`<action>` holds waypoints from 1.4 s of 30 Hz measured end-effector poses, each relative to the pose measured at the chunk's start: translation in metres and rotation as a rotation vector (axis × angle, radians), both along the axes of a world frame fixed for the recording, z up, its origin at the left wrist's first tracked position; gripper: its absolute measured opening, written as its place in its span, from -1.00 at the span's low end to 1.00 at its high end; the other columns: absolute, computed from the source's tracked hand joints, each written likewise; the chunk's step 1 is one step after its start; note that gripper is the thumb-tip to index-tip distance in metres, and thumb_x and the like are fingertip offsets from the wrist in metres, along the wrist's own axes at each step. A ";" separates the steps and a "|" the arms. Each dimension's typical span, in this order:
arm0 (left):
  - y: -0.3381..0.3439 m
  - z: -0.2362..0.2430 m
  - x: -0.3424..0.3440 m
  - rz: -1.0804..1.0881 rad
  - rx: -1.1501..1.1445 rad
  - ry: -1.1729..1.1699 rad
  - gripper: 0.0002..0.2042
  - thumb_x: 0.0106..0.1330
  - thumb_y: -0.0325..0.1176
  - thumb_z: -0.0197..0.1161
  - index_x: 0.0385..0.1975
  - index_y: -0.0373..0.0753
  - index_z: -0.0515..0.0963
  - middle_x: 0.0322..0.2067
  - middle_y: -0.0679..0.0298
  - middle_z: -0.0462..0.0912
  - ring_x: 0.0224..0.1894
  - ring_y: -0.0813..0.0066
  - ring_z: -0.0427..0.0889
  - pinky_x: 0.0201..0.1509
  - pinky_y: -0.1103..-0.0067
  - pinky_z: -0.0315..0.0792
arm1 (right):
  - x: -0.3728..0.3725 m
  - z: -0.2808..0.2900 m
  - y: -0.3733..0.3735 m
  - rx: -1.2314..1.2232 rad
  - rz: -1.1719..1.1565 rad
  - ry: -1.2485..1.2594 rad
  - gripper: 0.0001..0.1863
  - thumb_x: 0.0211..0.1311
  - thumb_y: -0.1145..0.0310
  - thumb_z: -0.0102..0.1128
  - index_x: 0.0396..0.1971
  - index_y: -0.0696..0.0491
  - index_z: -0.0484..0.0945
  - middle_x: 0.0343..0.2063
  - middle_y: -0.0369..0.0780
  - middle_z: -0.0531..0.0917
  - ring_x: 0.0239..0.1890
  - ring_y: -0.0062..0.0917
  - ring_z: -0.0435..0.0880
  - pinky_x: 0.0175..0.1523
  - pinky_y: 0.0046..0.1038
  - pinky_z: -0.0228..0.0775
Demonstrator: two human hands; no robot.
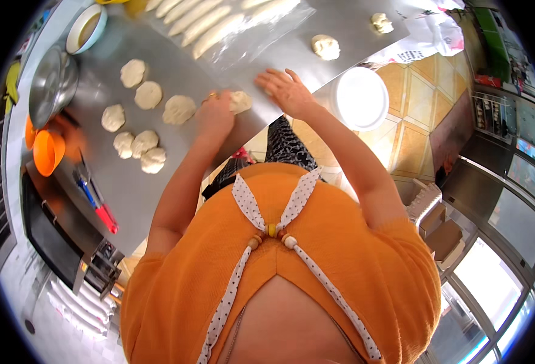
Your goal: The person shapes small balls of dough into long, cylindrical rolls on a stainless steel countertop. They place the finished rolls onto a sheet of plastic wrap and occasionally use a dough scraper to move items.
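Observation:
My left hand (217, 115) bends over the steel table, its fingers curled down on a piece of dough (240, 102) that shows past its right side. Just left of that hand lies a flattened round of dough (179, 110). My right hand (284, 91) is spread out flat near the table's front edge, with nothing visible in it. Several more dough lumps (148, 95) are scattered on the left part of the table. Two others, a round lump (325, 47) and a smaller one (382, 23), sit at the far right.
Long dough rolls (217, 34) lie on clear plastic sheeting at the back. Along the left stand a light-blue bowl (87, 28), a metal bowl (53, 85), an orange cup (49, 153) and red-and-blue-handled tools (94, 193). A white round tub (362, 99) stands beyond the table's right edge.

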State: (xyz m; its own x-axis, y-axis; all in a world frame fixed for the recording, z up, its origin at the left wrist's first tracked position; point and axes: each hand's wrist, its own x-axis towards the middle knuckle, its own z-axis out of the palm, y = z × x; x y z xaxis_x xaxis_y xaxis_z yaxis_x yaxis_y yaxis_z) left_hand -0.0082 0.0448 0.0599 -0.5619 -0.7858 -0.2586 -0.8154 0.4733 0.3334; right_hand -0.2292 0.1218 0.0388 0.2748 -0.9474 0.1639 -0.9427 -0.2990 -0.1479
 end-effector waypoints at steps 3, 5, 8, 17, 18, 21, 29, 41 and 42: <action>0.002 -0.007 0.036 -0.146 -0.479 0.160 -0.63 0.14 -0.38 0.26 0.00 -0.15 0.49 0.04 0.02 0.53 -0.08 -0.07 0.62 -0.05 0.23 0.54 | 0.010 -0.012 -0.009 -0.115 -0.127 -0.147 -0.52 0.34 0.20 0.10 0.24 -0.05 0.38 0.13 -0.14 0.53 0.18 -0.26 0.48 0.24 -0.32 0.34; -0.002 -0.012 0.025 -0.133 -0.350 0.430 -0.64 0.15 -0.40 0.25 0.00 -0.18 0.49 -0.02 0.01 0.56 -0.07 -0.07 0.61 -0.04 0.22 0.53 | -0.001 -0.001 -0.017 -0.051 -0.400 -0.473 -0.56 0.36 0.16 0.07 0.17 -0.01 0.43 0.10 -0.09 0.55 0.15 -0.23 0.50 0.21 -0.28 0.36; -0.007 -0.010 -0.030 -0.036 0.038 0.554 -0.68 0.20 -0.42 0.24 -0.04 -0.27 0.48 -0.09 -0.05 0.60 -0.06 -0.10 0.60 -0.01 0.20 0.50 | -0.005 -0.002 -0.027 0.243 -0.859 -0.608 -0.64 0.37 0.17 0.03 0.03 0.06 0.49 0.04 -0.05 0.59 0.12 -0.19 0.53 0.17 -0.23 0.39; -0.034 -0.048 -0.112 0.065 0.268 0.329 -0.60 0.06 -0.22 0.43 -0.24 -0.39 0.52 -0.35 -0.08 0.67 -0.26 -0.02 0.68 -0.16 0.26 0.53 | -0.032 -0.069 -0.075 -0.161 -0.668 -0.133 -0.89 0.29 0.28 0.04 -0.32 -0.03 0.47 -0.33 -0.21 0.59 -0.18 -0.24 0.59 -0.15 -0.19 0.40; -0.038 -0.046 -0.121 0.077 0.248 0.289 -0.61 0.08 -0.22 0.41 -0.26 -0.41 0.53 -0.38 -0.09 0.67 -0.32 0.01 0.70 -0.22 0.28 0.55 | -0.042 -0.072 -0.084 -0.198 -0.620 -0.119 -0.90 0.28 0.28 0.04 -0.33 -0.03 0.47 -0.34 -0.21 0.58 -0.20 -0.25 0.59 -0.18 -0.19 0.40; -0.047 -0.038 -0.124 0.148 0.696 0.226 -0.66 0.15 -0.28 0.39 -0.24 -0.40 0.49 -0.37 -0.04 0.70 -0.48 0.08 0.72 -0.41 0.32 0.58 | -0.033 -0.046 -0.081 0.113 -0.726 -0.488 -0.71 0.33 0.13 0.06 -0.25 0.05 0.55 -0.35 -0.17 0.66 -0.23 -0.22 0.65 -0.15 -0.22 0.45; -0.011 -0.055 -0.087 -0.026 0.660 0.261 -0.66 0.13 -0.24 0.39 -0.22 -0.33 0.51 -0.31 -0.04 0.69 -0.27 0.00 0.70 -0.22 0.28 0.56 | 0.009 -0.057 -0.039 -0.053 -0.585 -0.279 -0.87 0.23 0.26 0.09 -0.44 -0.02 0.46 -0.40 -0.25 0.60 -0.23 -0.30 0.63 -0.17 -0.19 0.50; 0.000 -0.067 -0.095 0.026 0.691 0.255 -0.59 0.05 -0.04 0.44 -0.37 -0.33 0.65 -0.40 -0.06 0.69 -0.26 -0.02 0.69 -0.15 0.24 0.52 | 0.009 -0.034 -0.030 0.303 -0.932 -0.397 -0.79 0.33 0.21 -0.03 -0.27 0.01 0.50 -0.36 -0.06 0.70 -0.22 -0.13 0.69 -0.17 -0.10 0.50; 0.003 -0.062 -0.094 -0.010 0.726 0.246 -0.59 0.05 -0.04 0.44 -0.37 -0.33 0.64 -0.41 -0.04 0.69 -0.27 0.01 0.69 -0.17 0.25 0.53 | 0.019 -0.035 -0.021 0.326 -0.932 -0.350 -0.81 0.32 0.23 -0.03 -0.28 0.01 0.50 -0.36 -0.07 0.69 -0.23 -0.14 0.68 -0.18 -0.11 0.51</action>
State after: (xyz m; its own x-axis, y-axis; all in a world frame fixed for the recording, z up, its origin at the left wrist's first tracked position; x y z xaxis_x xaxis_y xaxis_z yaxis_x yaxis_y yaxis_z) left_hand -0.1018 0.0482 -0.0026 -0.6762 -0.4612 -0.5745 -0.6743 0.0735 0.7348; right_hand -0.2104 0.1012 0.0034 -0.6001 -0.7724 -0.2081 -0.6686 0.6272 -0.3996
